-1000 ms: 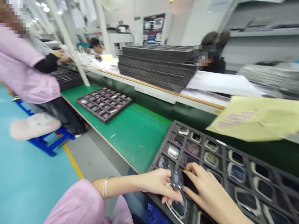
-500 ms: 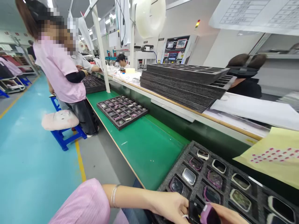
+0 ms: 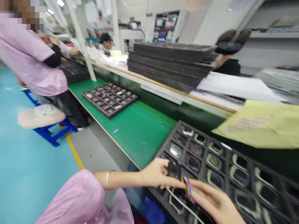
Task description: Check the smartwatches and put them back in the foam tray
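Fingers of the left hand [image 3: 155, 175], in the head view, are clamped on a small black squarish device [image 3: 174, 169] above the near tray, and the right hand's [image 3: 211, 199] grip is pinched on a purple frame [image 3: 190, 190] just beside it. A thin yellow strip [image 3: 183, 183] shows between the two pieces; whether it joins them I cannot tell. A white cable [image 3: 185, 206] runs from under the left hand toward the bottom edge, crossing in front of a pale-rimmed part in the tray. That black foam tray [image 3: 172, 136] carries watch-face parts in its compartments, among them a silver one [image 3: 175, 151] and several with purple or pale rims; both hands hide some of the cells. Behind it, a yellow sheet [image 3: 259, 127] hangs low from a raised shelf [image 3: 163, 86], which bears stacked foam trays [image 3: 170, 67] and white paper [image 3: 240, 85]. Farther along the green desk [image 3: 140, 130] lies a second filled tray [image 3: 121, 109], well apart, then a white post [image 3: 81, 40]. A co-worker in a pink top [image 3: 35, 59] stands near a cushioned blue stool [image 3: 54, 137].
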`<action>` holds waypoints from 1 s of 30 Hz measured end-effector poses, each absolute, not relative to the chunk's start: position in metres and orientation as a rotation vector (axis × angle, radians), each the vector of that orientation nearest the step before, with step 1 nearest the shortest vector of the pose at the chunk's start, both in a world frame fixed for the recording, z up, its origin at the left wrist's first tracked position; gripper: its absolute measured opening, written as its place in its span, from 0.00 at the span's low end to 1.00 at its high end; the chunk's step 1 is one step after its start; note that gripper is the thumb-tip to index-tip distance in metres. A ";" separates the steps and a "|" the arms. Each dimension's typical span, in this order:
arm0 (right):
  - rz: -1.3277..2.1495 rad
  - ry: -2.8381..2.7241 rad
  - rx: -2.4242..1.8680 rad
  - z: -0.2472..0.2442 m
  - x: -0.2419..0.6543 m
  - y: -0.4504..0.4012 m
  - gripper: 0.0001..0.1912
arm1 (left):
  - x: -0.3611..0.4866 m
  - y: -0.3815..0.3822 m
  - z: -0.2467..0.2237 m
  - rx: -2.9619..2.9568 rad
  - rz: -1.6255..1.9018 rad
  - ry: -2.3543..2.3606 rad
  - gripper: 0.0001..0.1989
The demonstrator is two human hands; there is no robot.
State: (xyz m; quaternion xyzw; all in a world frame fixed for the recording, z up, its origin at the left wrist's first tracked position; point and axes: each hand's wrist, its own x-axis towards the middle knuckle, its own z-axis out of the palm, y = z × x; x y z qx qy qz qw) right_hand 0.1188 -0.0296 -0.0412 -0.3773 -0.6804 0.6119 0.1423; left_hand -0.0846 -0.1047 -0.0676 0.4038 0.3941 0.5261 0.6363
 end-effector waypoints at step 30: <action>2.039 -1.622 -0.734 -0.031 0.103 -0.078 0.23 | -0.092 -0.124 -0.061 1.091 1.239 1.018 0.24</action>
